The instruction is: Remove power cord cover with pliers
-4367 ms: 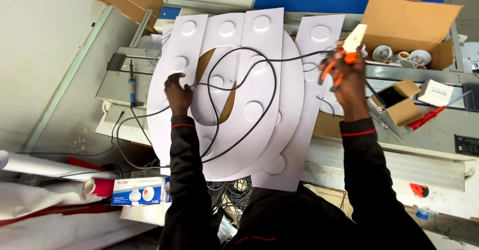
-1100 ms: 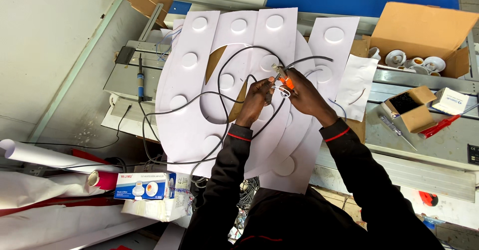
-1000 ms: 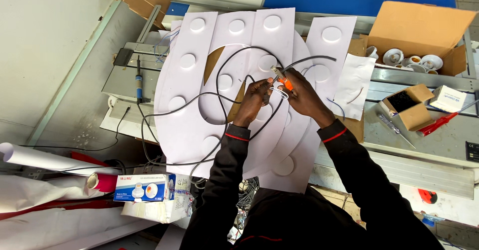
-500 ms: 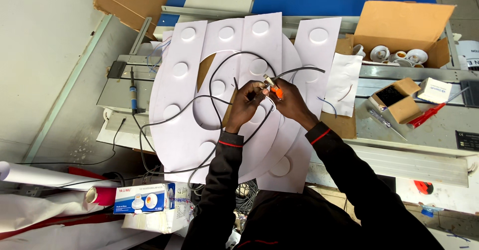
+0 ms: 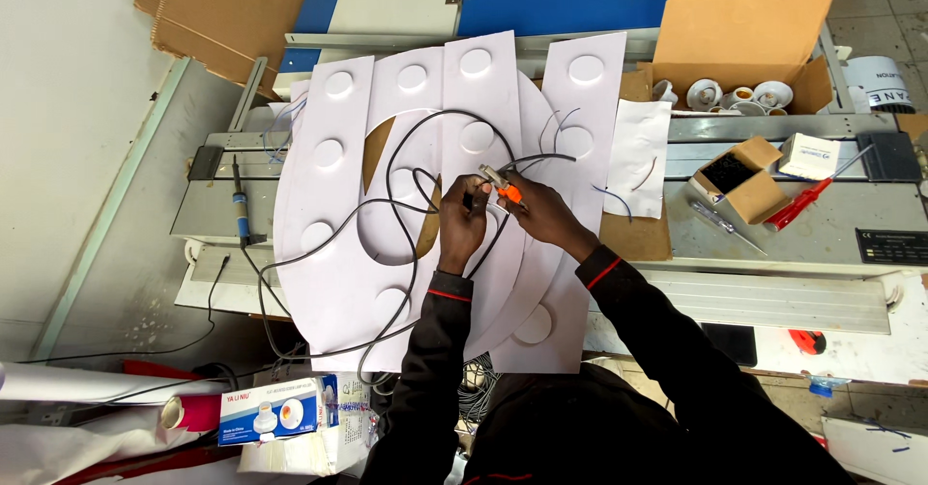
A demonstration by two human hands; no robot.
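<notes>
My left hand (image 5: 462, 224) pinches a black cable (image 5: 411, 161) that loops across several white curved panels (image 5: 333, 234) with round raised discs. My right hand (image 5: 541, 212) grips orange-handled pliers (image 5: 499, 182), whose jaws meet the cable just beside my left fingers. Both hands sit close together over the middle of the panels. The cable trails down over the panels' near edge toward the floor.
A soldering iron (image 5: 238, 200) lies at the left on the grey bench. An open cardboard box (image 5: 739, 55) of white lamp holders stands at the back right. A small open box (image 5: 739, 183), two screwdrivers (image 5: 807, 205) and a white packet (image 5: 808, 155) lie at the right. Rolls and a carton (image 5: 275, 412) sit lower left.
My hands came together over the panels from wide apart, the right bringing the pliers down from the right side to the cable held by the left. In the last half second they hardly moved.
</notes>
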